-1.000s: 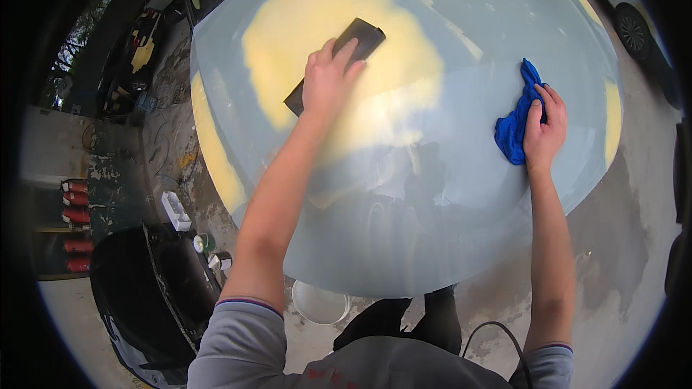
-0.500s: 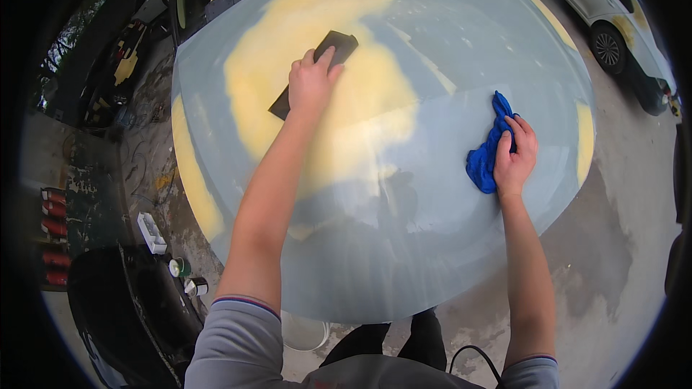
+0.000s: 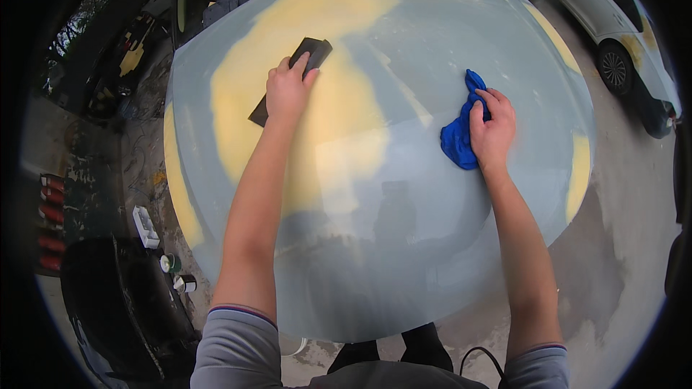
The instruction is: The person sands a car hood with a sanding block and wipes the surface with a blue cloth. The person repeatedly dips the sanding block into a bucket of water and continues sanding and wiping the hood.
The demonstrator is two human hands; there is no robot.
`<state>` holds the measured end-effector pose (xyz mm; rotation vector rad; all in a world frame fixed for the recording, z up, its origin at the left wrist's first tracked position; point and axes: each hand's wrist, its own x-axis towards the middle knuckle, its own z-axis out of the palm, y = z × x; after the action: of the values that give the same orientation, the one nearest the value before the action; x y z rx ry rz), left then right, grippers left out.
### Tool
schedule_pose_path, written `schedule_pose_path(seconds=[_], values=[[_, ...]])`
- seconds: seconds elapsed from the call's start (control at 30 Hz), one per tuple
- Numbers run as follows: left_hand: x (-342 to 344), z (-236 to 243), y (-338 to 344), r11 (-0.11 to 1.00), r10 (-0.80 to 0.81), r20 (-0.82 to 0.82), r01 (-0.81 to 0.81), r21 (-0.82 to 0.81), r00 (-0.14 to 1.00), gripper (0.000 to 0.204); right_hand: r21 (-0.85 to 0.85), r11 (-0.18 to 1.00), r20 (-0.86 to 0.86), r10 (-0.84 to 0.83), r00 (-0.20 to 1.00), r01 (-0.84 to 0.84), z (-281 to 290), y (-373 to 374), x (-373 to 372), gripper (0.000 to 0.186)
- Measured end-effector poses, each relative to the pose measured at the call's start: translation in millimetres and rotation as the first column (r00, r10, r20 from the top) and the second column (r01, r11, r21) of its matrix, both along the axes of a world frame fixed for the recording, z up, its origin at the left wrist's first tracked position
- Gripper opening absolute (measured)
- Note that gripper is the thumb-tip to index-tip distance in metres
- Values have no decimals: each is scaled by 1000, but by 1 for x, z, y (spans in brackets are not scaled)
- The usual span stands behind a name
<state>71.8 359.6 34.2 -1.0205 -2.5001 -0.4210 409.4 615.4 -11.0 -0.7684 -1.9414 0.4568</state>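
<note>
A large grey car hood (image 3: 440,43) with a broad pale-yellow patch (image 3: 234,101) spreads out in front of me. My left hand (image 3: 287,95) is closed over a long dark sanding block (image 3: 310,49), which lies slantwise on the yellow patch. The palm and fingers hide the block's middle. Toward the hood's right side, my right hand (image 3: 494,130) holds a crumpled blue cloth (image 3: 457,140) against the grey surface. Its thumb and fingers are bent around the cloth's right edge.
At the far right stands a silver-white car (image 3: 602,3). Lower left, a black car panel (image 3: 108,299) lies near a white tray (image 3: 145,227) and small cans (image 3: 185,283). A black hose (image 3: 483,350) curves by my right side.
The view has shifted slightly. In the picture, the sanding block and my left hand are farther left. My right hand has slid the cloth left and farther from me.
</note>
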Motion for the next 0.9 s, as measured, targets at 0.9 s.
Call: schedule_pose_path(seconds=[0.9], values=[[174, -23, 3, 935, -353, -26, 354, 24, 935, 58, 30, 993, -2, 117, 993, -117, 5, 36, 18, 26]])
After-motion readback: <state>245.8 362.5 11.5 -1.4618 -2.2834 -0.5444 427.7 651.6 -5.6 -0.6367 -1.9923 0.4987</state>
